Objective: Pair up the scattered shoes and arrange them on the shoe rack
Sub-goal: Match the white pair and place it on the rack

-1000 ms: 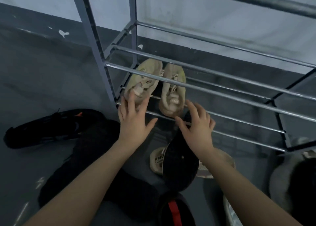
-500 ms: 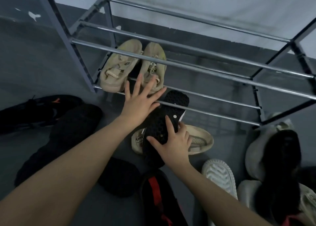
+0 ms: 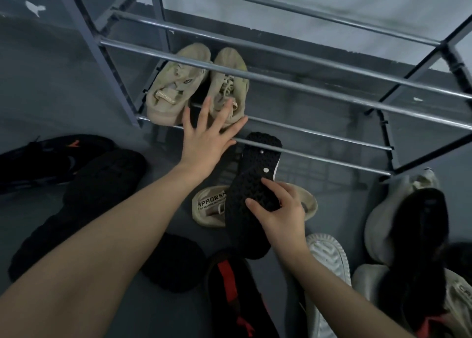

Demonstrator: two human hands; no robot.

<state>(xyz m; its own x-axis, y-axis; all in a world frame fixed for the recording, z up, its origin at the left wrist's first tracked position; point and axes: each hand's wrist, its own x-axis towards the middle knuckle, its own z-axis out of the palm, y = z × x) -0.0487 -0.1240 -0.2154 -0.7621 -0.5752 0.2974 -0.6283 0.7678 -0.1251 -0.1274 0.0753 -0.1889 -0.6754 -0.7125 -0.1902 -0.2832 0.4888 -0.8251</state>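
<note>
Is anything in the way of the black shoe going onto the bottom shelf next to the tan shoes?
Partly. The left hand is spread open just left of the black shoe, in front of the tan pair. The bottom shelf to the right of that pair looks bare, so nothing visible blocks that spot.

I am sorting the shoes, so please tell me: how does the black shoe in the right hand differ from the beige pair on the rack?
The black shoe is held sole-up by the right hand and leans on the rack's front bar; the beige pair stands upright on the rack's lowest tier. The black shoe is alone; the beige shoes sit side by side. The black shoe shows a dark knobbly sole, the beige pair laces and straps. Both are sneakers.
</note>
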